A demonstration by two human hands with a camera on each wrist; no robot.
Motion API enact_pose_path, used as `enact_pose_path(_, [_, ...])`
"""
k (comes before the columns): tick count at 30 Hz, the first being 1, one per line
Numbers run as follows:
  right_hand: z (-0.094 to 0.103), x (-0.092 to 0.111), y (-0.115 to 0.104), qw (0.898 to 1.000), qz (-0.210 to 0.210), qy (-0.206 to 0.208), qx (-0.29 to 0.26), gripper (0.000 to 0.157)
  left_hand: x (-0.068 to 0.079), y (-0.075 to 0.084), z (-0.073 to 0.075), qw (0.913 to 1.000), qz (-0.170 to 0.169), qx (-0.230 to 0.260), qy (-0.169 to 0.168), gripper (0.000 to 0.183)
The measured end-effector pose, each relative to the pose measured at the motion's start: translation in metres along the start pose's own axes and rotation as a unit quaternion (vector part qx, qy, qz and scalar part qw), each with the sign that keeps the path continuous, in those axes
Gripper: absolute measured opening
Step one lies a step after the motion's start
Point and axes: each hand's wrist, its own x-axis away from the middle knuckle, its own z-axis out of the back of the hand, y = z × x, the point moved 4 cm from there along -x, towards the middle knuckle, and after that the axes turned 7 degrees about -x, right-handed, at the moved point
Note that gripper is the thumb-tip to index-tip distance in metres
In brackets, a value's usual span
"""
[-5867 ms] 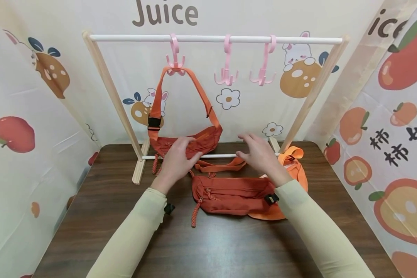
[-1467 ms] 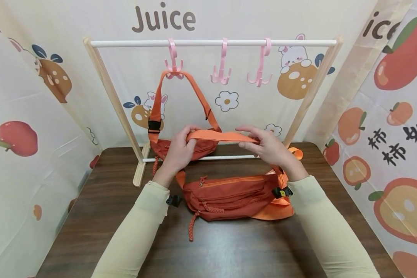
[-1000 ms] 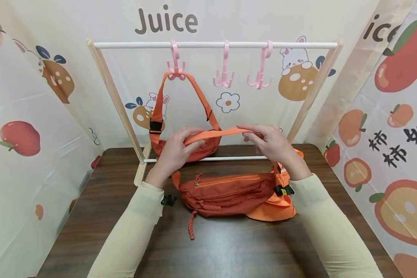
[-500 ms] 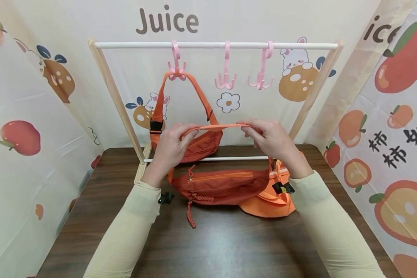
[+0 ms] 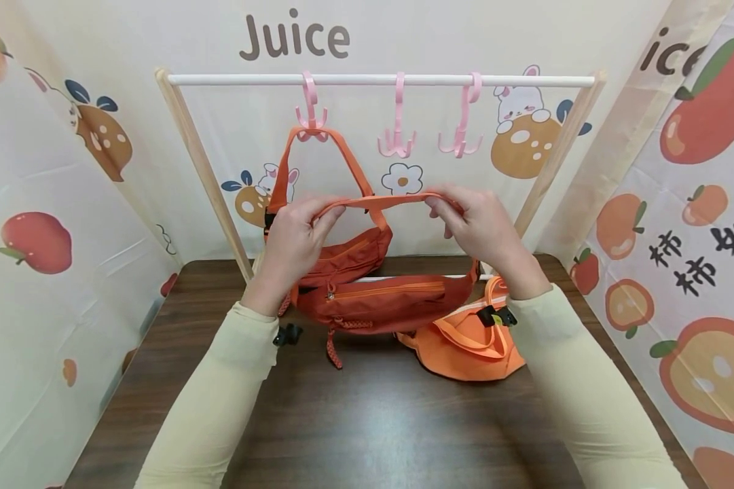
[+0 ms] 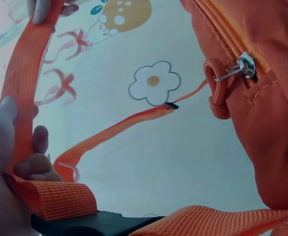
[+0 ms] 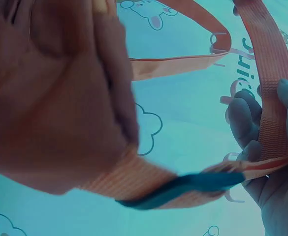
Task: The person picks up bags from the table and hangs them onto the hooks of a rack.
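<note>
A rust-red waist bag [image 5: 379, 303] hangs in the air by its orange strap [image 5: 383, 202], its body above the table. My left hand [image 5: 295, 238] pinches the strap on one side, thumb against fingers. On the other side my right hand [image 5: 479, 227] pinches the same strap, which stretches nearly level between both hands. In the left wrist view the bag's zipper pull [image 6: 244, 65] shows close up. A dark buckle [image 7: 183, 189] sits on the strap in the right wrist view. Behind, a second waist bag [image 5: 357, 248] hangs by its strap from a pink hook [image 5: 310, 112].
Two further pink hooks, a middle one [image 5: 397, 122] and a right one [image 5: 462, 122], hang bare from the rack's white bar [image 5: 232, 80]. An orange cloth item with straps [image 5: 464, 350] lies on the wooden table [image 5: 367, 428] at the right, below the right forearm.
Both hands were apart from the strap at first, then took hold of it. They have raised it, lifting the waist bag off the table and uncovering more of the orange cloth item.
</note>
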Motion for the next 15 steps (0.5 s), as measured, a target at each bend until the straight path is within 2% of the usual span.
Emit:
enact_pose_path(7, [0.007,-0.012,-0.002,0.999,0.018,0.035,0.02,0.019,-0.017,0.004,0.004,0.9997,0.002,-0.009,0.023,0.03])
enact_pose_path(15, [0.011,-0.027,-0.001,0.994,0.021,0.087,0.057,0.025,-0.035,0.007,0.007,0.997,0.012,-0.046,0.061,0.039])
